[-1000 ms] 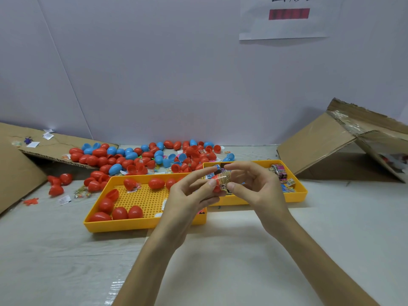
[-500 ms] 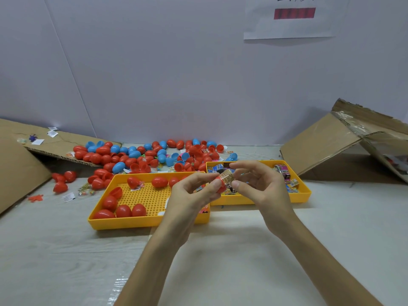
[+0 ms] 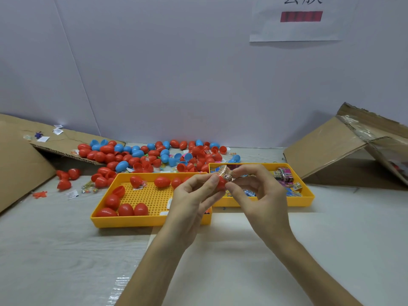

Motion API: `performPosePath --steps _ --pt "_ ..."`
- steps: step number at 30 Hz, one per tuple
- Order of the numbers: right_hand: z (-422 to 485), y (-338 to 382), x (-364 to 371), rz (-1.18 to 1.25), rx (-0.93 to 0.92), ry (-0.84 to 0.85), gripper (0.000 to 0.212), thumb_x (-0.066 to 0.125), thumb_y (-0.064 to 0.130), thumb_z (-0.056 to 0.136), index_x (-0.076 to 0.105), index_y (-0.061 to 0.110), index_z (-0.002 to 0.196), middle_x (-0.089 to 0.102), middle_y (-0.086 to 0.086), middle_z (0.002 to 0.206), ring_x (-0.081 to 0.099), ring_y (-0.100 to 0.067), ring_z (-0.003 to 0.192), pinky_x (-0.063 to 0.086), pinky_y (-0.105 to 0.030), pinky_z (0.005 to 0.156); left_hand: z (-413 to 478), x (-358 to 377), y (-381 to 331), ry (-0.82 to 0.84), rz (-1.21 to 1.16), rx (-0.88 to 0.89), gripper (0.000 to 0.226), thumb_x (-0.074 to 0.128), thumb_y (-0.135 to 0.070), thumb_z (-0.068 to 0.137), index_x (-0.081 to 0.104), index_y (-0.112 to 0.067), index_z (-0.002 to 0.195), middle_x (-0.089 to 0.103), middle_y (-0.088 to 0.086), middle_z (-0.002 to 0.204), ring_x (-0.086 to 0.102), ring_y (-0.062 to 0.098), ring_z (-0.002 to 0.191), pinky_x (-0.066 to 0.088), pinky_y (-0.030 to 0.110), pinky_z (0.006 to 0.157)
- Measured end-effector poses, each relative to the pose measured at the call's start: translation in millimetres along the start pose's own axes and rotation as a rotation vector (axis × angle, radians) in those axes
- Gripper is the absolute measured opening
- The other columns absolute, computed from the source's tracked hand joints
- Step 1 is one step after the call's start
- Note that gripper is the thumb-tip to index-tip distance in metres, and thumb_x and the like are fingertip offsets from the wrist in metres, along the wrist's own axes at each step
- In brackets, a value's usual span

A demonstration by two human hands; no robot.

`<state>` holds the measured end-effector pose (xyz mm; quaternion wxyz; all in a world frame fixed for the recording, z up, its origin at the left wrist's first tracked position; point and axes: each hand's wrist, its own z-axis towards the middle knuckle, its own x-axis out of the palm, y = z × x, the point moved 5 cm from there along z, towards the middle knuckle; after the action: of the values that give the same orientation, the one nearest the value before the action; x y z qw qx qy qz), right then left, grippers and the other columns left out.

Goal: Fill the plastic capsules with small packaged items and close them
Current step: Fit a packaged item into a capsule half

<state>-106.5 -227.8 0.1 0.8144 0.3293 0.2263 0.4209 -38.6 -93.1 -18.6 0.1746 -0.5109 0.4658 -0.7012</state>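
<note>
The red capsule half is held in the air above the middle of the bench, over the spot where the two yellow trays meet. A small printed packet touches its upper side, apparently at the open mouth, with most of it standing proud. Your left hand pinches the capsule half between thumb and curled fingers. Your right hand pinches the packet between thumb and forefinger, the other fingers loosely bent. I judge this to be the filling step, with the packet not yet seated. The next move calls for pressing or folding the packet down until nothing stands above the rim, then snapping a matching half on. Whether your left hand hides that second half, I cannot tell. Red capsules lie in the left tray, more packets in the right tray, and a heap of red and blue capsules runs along the bench's far edge.
</note>
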Motion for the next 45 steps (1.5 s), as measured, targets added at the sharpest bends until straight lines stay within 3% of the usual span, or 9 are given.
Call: performPosePath --steps 3,8,13,18,22,31,36,45 --pt "-3.0 2.8 1.5 -0.045 -0.029 -0.006 0.039 0.085 0.027 0.078 0.062 0.027 0.110 0.072 0.010 0.100 0.072 -0.015 0.097 0.057 -0.025 0.086 -0.6 0.3 0.0 -0.014 -0.046 -0.018 0.032 0.075 -0.019 0.079 0.071 -0.002 0.106 0.075 0.018 0.107 0.074 0.026 0.100 0.060 0.026 0.076" --pt "-6.7 2.4 2.4 -0.105 -0.045 -0.040 0.032 0.084 0.024 0.078 0.070 0.016 0.105 0.075 0.009 0.096 0.073 -0.013 0.092 0.059 -0.033 0.084 -3.7 6.3 0.6 0.011 -0.055 0.013 0.025 0.076 -0.021 0.075 0.079 -0.018 0.100 0.076 0.013 0.108 0.075 0.024 0.100 0.060 0.025 0.074" --pt "-10.6 1.4 1.6 -0.158 -0.076 -0.105 0.032 0.085 0.018 0.078 0.072 0.014 0.107 0.075 0.010 0.099 0.073 -0.008 0.093 0.059 -0.027 0.084 -5.8 9.5 -0.1 -0.028 0.123 0.143 0.025 0.076 -0.030 0.073 0.082 -0.025 0.098 0.078 0.006 0.103 0.075 0.021 0.101 0.060 0.024 0.076" --pt "-11.2 1.1 -3.7 -0.185 -0.101 -0.173 0.030 0.082 0.018 0.080 0.074 0.014 0.109 0.075 0.009 0.102 0.071 -0.004 0.095 0.056 -0.019 0.085 -6.0 12.4 1.1 0.011 0.186 0.161 0.039 0.078 -0.023 0.075 0.075 -0.025 0.114 0.078 0.007 0.104 0.075 0.024 0.101 0.059 0.025 0.079" --pt "-13.5 1.2 -3.8 -0.227 -0.128 -0.202 0.029 0.082 0.016 0.079 0.075 0.016 0.107 0.074 0.010 0.097 0.070 0.001 0.094 0.051 -0.011 0.084 -6.1 11.7 3.5 -0.020 0.171 0.169 0.031 0.078 -0.023 0.072 0.081 -0.033 0.101 0.078 0.006 0.103 0.075 0.023 0.101 0.059 0.024 0.078" --pt "-14.5 2.1 -4.4 -0.255 -0.145 -0.196 0.029 0.084 0.011 0.079 0.077 0.011 0.107 0.075 0.007 0.097 0.070 -0.002 0.092 0.054 -0.014 0.082 -5.0 10.3 8.0 -0.069 0.080 0.146 0.044 0.079 -0.020 0.066 0.076 -0.016 0.110 0.078 0.008 0.106 0.075 0.023 0.101 0.060 0.024 0.075" --pt "-14.2 1.8 -1.2 -0.208 -0.096 -0.198 0.037 0.083 0.011 0.081 0.074 0.015 0.116 0.075 0.008 0.105 0.071 -0.005 0.098 0.054 -0.017 0.087 -4.1 12.1 17.3 -0.010 -0.117 0.002 0.044 0.074 -0.013 0.076 0.071 -0.012 0.120 0.075 0.014 0.115 0.072 0.023 0.109 0.059 0.025 0.079" --pt "-11.2 7.7 1.2 -0.292 -0.162 -0.126 0.034 0.079 0.015 0.084 0.073 0.011 0.117 0.072 0.005 0.112 0.066 -0.006 0.110 0.050 -0.016 0.095 -1.7 7.7 11.5 -0.019 -0.067 0.034 0.045 0.075 -0.014 0.079 0.065 -0.011 0.122 0.076 0.012 0.112 0.072 0.024 0.108 0.059 0.025 0.079"
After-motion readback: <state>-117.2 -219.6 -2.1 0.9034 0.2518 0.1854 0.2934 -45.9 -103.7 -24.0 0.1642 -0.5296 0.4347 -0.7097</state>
